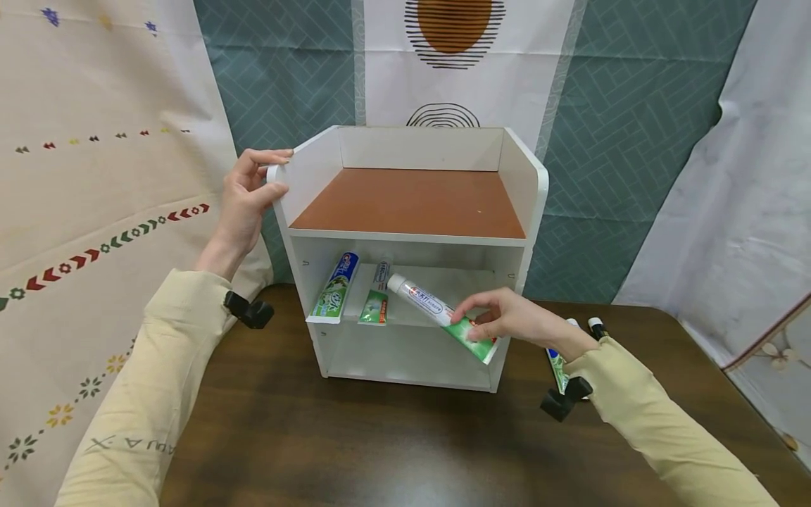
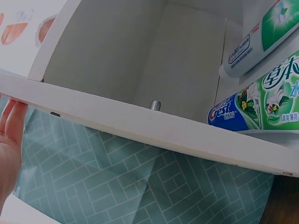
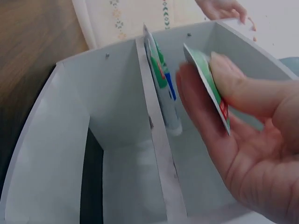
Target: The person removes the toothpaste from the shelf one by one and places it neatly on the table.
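A white shelf unit [image 1: 405, 237] with a brown top board stands on the table. My left hand [image 1: 243, 193] grips the upper edge of its left side panel, fingers over the rim and thumb in front. Between thumb and fingers, my right hand [image 1: 510, 317] pinches the flat end of a white and green toothpaste tube [image 1: 424, 301]. That tube slants before the middle shelf, its white cap up and to the left. On the shelf's left lie a blue and green Crest toothpaste tube [image 1: 336, 289] and a smaller white and green toothpaste tube [image 1: 375, 296], flat ends forward.
Right of the unit, partly hidden by my right wrist, another blue and green tube [image 1: 557, 370] and a black item with a white end [image 1: 596, 327] lie on the dark wooden table [image 1: 405, 443]. Patterned cloths hang behind and at both sides.
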The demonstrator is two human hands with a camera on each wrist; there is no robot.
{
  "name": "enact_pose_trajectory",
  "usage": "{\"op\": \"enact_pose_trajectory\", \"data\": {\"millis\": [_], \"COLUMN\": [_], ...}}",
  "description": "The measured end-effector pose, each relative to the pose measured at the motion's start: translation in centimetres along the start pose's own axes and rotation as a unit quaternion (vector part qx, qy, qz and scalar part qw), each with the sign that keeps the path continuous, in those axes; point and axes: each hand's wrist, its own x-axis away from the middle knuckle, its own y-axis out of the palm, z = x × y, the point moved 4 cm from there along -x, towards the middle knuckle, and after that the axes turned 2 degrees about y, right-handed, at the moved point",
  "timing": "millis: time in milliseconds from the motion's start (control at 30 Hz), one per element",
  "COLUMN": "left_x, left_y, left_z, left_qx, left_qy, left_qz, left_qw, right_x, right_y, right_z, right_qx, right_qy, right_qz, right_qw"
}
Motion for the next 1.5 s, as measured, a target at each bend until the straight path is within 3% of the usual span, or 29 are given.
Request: {"op": "enact_pose_trajectory", "data": {"millis": [200,433,867,1133,1500], "left_x": [0.1,0.0,0.0,-0.1,-0.1], "left_y": [-0.1,-0.1,-0.1,0.0,0.0], "left_z": [0.0,0.1,0.0,0.0,0.0], "left_qx": [0.004,0.001,-0.011,-0.01,-0.015], "left_qy": [-0.001,0.0,-0.001,-0.001,-0.003], "left_qz": [0.002,0.003,0.006,0.004,0.008], "left_qw": [1.0,1.0,0.9999,0.9999,0.9998], "right_x": [0.5,1.6,5.2,8.9,12.7], "right_y": [-0.2,-0.8,-3.9,-6.4,-9.2], "right_z": [0.7,1.4,3.9,6.0,8.5], "right_qx": [0.019,0.045,0.06,0.035,0.022], "right_qy": [-0.023,-0.058,-0.084,-0.061,-0.095], "right_qz": [-0.085,-0.173,-0.216,-0.218,-0.225], "right_qw": [0.996,0.9823,0.9709,0.9734,0.9694]}}
